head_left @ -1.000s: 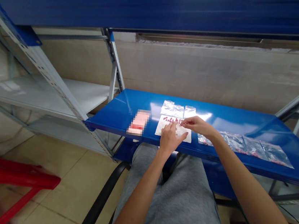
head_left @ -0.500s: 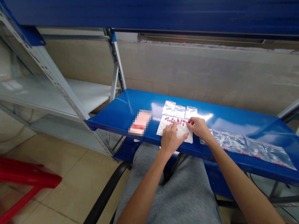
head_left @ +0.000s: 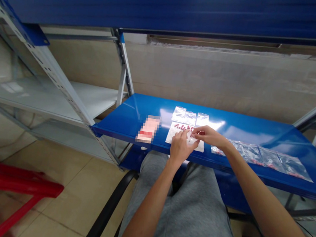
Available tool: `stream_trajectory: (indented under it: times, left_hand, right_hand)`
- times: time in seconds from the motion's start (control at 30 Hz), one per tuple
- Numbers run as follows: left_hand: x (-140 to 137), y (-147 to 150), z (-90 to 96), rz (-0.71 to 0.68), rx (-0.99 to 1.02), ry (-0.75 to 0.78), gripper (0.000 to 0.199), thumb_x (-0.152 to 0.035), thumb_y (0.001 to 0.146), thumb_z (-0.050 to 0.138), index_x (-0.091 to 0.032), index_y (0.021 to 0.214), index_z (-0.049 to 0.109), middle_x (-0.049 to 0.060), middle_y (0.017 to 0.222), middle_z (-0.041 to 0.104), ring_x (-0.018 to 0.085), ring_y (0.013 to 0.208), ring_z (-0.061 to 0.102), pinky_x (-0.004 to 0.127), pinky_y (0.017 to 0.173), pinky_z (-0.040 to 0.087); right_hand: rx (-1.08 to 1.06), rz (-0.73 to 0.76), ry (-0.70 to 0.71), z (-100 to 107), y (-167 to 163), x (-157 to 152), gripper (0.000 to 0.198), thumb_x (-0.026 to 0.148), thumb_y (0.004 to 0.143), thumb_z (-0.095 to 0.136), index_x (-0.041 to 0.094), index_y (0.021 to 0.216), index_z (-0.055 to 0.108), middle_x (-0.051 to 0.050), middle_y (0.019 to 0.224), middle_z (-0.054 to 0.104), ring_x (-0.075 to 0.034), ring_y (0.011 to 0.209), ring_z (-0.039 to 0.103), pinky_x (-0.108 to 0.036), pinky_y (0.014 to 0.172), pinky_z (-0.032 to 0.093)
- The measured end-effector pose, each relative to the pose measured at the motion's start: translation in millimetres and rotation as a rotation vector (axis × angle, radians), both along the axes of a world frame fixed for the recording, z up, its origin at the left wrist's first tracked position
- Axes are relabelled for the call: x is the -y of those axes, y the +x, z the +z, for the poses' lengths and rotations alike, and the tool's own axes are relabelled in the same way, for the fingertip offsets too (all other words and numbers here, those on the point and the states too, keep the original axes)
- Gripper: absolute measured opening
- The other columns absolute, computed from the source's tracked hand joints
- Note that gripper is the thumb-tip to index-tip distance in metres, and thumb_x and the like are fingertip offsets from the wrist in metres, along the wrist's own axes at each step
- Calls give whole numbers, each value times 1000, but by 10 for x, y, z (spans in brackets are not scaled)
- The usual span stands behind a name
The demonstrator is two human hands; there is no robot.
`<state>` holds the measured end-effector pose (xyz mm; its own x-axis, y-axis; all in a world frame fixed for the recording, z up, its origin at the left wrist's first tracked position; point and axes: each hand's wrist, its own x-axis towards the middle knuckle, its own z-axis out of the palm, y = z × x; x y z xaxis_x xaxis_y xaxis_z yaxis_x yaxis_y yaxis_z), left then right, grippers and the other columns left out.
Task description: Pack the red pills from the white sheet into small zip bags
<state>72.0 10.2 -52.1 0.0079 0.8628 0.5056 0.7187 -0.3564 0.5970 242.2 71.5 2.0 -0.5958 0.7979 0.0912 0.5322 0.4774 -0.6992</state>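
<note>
My left hand [head_left: 181, 146] rests on a white sheet [head_left: 169, 138], its thumb held apart from the fingers. It is open, with the fingertips just below a row of small red pieces [head_left: 180, 127] spread along the sheet's far half. Over the right part of the sheet, my right hand [head_left: 207, 134] is closed in a pinch near the left fingertips. What sits between its fingertips is too small to make out. Behind the sheet lie three small clear zip bags [head_left: 190, 118].
To the right, several clear bags [head_left: 271, 158] with red pieces inside overlap along the blue shelf [head_left: 232, 123]. A blurred pink-and-red item [head_left: 148, 128] lies left of the sheet. A blue beam [head_left: 170, 14] crosses above. A red stool [head_left: 14, 181] stands on the floor.
My right hand has moved left and slightly nearer, from the right end of the red row to beside my left fingertips. My left hand stays in place.
</note>
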Motion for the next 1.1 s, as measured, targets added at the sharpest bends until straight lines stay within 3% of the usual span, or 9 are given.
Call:
stream_trajectory:
  times: [0.2, 0.27, 0.63, 0.8, 0.93, 1.03, 1.1]
  left_hand:
    - [-5, 2, -15, 20, -4, -3, 48, -45, 84, 79, -18, 121, 63, 8, 98, 70, 27, 100, 67, 39, 90, 51]
    - [-7, 4, -16, 30, -11, -2, 49, -44, 84, 80, -18, 121, 63, 8, 97, 70, 27, 100, 67, 39, 90, 52]
    - [-7, -8, -15, 27, -15, 2, 48, -43, 84, 80, -18, 120, 63, 7, 96, 70, 26, 97, 66, 38, 88, 51]
    - [-4, -10, -9, 23, -20, 6, 49, -44, 84, 80, -17, 121, 63, 8, 96, 71, 27, 98, 66, 38, 88, 51]
    - [-5, -12, -13, 16, -16, 4, 47, -45, 87, 77, -17, 121, 63, 9, 98, 71, 27, 99, 67, 38, 88, 51]
    - [-5, -12, -15, 10, -14, 5, 47, -46, 87, 76, -17, 121, 62, 9, 98, 71, 27, 99, 67, 39, 89, 51]
    - [-3, -11, -12, 13, -10, 1, 46, -45, 87, 78, -18, 121, 63, 9, 98, 71, 27, 100, 66, 39, 89, 50]
  right_hand:
    - [168, -419, 250, -167, 77, -182, 14, 20, 86, 63, 17, 89, 77, -7, 84, 76, -19, 75, 66, -27, 68, 43]
    - [213, -462, 287, -245, 83, -216, 13, 19, 87, 65, 16, 92, 76, -8, 84, 76, -19, 74, 67, -26, 68, 43]
    - [280, -467, 347, -425, 2, -250, 17, 17, 86, 59, 16, 90, 76, -8, 84, 76, -21, 78, 66, -28, 73, 44]
    - [60, -419, 196, -307, 14, -147, 19, 31, 86, 62, 16, 85, 74, -7, 77, 72, -20, 70, 62, -29, 65, 43]
    - [-79, -142, 7, -140, -19, 0, 27, 41, 88, 60, 18, 79, 69, -4, 75, 68, -17, 69, 58, -29, 64, 43]
    - [-3, -48, 0, -46, -38, 35, 31, 41, 90, 56, 18, 73, 68, -2, 70, 65, -16, 66, 54, -28, 62, 40]
    - [44, -122, 56, -33, -40, 1, 28, 37, 90, 56, 18, 77, 71, -3, 72, 67, -17, 66, 56, -28, 62, 40]
